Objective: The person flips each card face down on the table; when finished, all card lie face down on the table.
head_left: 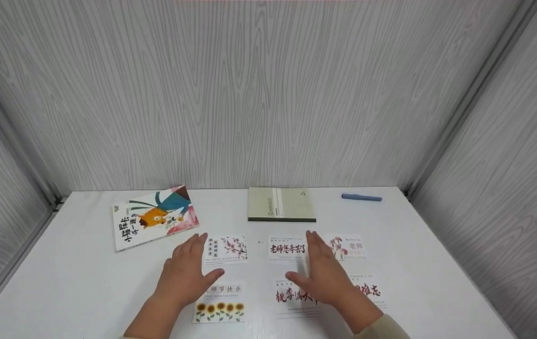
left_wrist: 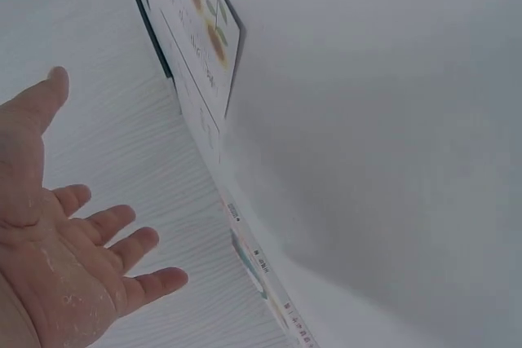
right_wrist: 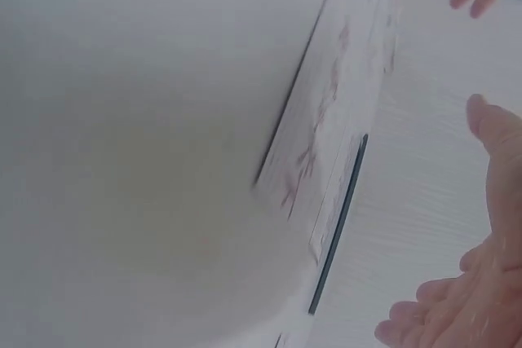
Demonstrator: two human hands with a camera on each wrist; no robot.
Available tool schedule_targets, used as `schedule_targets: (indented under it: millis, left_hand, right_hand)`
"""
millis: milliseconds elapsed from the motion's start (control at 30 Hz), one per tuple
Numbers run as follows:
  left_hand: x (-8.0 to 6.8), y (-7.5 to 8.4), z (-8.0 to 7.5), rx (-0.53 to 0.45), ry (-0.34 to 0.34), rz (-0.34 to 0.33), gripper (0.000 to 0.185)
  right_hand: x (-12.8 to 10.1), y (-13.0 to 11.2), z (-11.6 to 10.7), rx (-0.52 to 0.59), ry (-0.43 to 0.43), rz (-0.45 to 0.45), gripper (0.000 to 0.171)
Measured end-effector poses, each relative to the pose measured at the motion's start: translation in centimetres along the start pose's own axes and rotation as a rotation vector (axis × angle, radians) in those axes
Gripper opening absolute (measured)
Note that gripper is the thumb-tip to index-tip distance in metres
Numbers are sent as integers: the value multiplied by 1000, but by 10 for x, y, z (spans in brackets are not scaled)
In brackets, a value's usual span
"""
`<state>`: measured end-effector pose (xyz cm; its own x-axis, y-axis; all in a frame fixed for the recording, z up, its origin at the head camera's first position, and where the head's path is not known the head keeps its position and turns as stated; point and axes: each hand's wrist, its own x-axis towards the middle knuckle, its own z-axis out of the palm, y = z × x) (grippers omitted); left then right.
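Note:
Both hands are held above the white table, palms facing each other, fingers extended and holding nothing. The left hand [head_left: 183, 273] is beside the plum blossom card [head_left: 233, 247] and partly covers the sunflower card [head_left: 221, 308]. Over the red calligraphy cards, the right hand [head_left: 322, 273] hides parts of the upper card [head_left: 287, 249], the lower card [head_left: 287, 296] and the lower right card [head_left: 374, 292]. A pink flower card [head_left: 353, 247] lies to its right. In the left wrist view the left hand [left_wrist: 69, 275] has spread fingers; the right wrist view shows the right hand [right_wrist: 477, 291] similarly straight.
At the back left lies a picture book [head_left: 155, 216] with an orange animal on its cover. A khaki notebook [head_left: 292, 205] marked "Gambit" rests at the back middle, with a blue pen [head_left: 362, 197] to its right. Grey wood-grain panels [head_left: 230, 94] enclose the table.

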<state>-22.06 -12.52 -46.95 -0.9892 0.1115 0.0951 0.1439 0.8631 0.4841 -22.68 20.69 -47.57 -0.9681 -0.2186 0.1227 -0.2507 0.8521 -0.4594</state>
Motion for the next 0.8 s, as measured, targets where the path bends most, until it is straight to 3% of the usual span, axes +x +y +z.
schedule_targets:
  millis: [233, 333, 567, 800]
  left_hand:
    - [14, -12, 2, -77, -74, -59, 90]
    - [20, -21, 2, -117, -120, -109, 88]
    - [32, -41, 9, -188, -158, -189, 82]
    - [41, -42, 10, -202, -149, -207, 77]
  right_hand:
    - [17, -19, 16, 361, -60, 24, 98]
    - [24, -26, 24, 452, -84, 30, 92]
    - [47, -48, 41, 527, -146, 32, 82]
    - [68, -61, 50, 513, -175, 59, 82]
